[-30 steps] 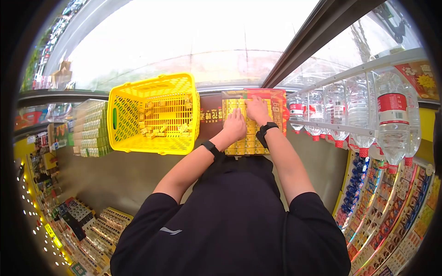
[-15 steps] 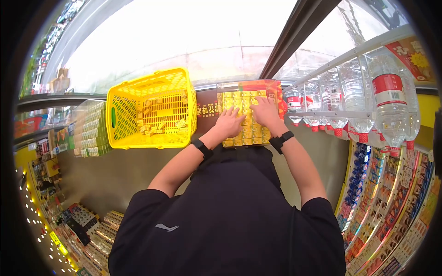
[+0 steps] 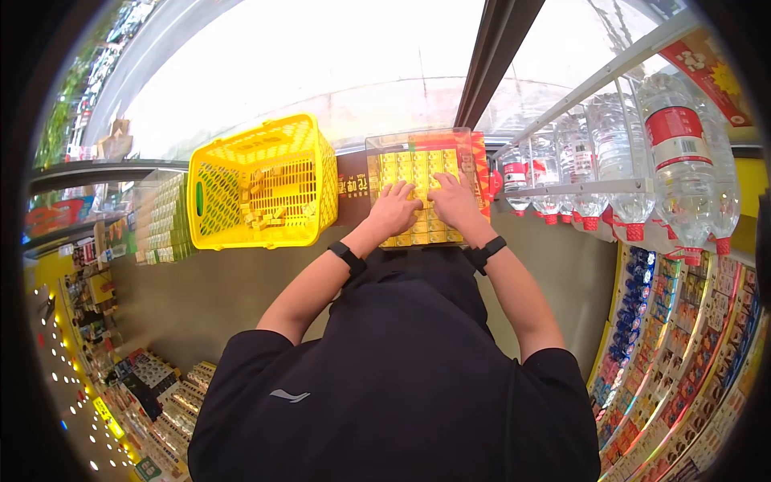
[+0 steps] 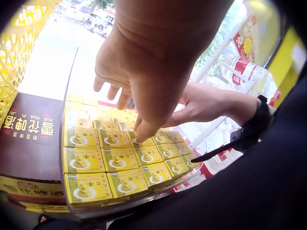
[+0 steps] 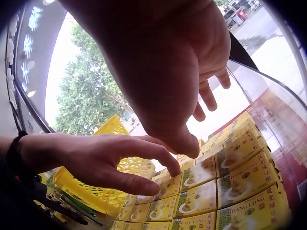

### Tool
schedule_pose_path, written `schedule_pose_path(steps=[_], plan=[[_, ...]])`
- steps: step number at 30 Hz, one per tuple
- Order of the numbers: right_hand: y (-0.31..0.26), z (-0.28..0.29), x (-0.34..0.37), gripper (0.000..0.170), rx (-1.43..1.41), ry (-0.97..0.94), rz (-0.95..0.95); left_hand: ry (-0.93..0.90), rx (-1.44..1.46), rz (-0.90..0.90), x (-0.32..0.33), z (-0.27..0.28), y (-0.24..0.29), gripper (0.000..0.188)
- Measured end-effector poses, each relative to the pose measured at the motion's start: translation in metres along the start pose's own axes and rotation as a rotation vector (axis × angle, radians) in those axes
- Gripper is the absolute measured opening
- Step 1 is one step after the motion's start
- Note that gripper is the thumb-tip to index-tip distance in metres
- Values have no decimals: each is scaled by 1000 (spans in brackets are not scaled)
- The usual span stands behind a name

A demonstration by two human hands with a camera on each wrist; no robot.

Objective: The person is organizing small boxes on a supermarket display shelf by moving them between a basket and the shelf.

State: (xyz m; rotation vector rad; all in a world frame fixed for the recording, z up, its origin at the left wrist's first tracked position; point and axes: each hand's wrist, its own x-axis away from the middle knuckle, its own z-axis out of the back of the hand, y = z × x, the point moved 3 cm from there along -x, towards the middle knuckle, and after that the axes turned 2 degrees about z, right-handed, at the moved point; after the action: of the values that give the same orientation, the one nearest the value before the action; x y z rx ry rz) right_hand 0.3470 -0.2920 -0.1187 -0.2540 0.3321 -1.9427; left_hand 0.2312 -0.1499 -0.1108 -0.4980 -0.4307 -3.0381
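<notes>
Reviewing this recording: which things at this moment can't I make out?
Head view: packed boxes beneath the left hand and right hand, which cover them.
Head view: print on loose boxes, too small.
Left wrist view: yellow basket, cut off by the left edge.

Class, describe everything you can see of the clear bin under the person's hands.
The clear bin looks like stiff transparent plastic, with thin walls and an open top. It is packed with rows of small yellow boxes printed HOANG LONG. On the person's left, a dark brown carton lies beside it. The left hand and right hand are over the boxes.
</notes>
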Motion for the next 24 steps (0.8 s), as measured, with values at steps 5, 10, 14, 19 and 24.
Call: schedule_pose_path(steps=[5, 10, 14, 19, 24], plan=[[-1, 4, 1, 15, -85, 92, 48, 85, 1, 68, 10, 14, 5, 45], [-19, 25, -2, 30, -204, 224, 76, 197, -42, 133, 33, 52, 4, 50], [-52, 50, -11, 43, -199, 258, 120, 322, -52, 161, 57, 81, -5, 53], [-104, 66, -32, 55, -227, 330, 117, 411, 4, 161, 80, 90, -40, 57], [-158, 58, -62, 58, -181, 341, 136, 484, 54, 128, 110, 98, -91, 59]])
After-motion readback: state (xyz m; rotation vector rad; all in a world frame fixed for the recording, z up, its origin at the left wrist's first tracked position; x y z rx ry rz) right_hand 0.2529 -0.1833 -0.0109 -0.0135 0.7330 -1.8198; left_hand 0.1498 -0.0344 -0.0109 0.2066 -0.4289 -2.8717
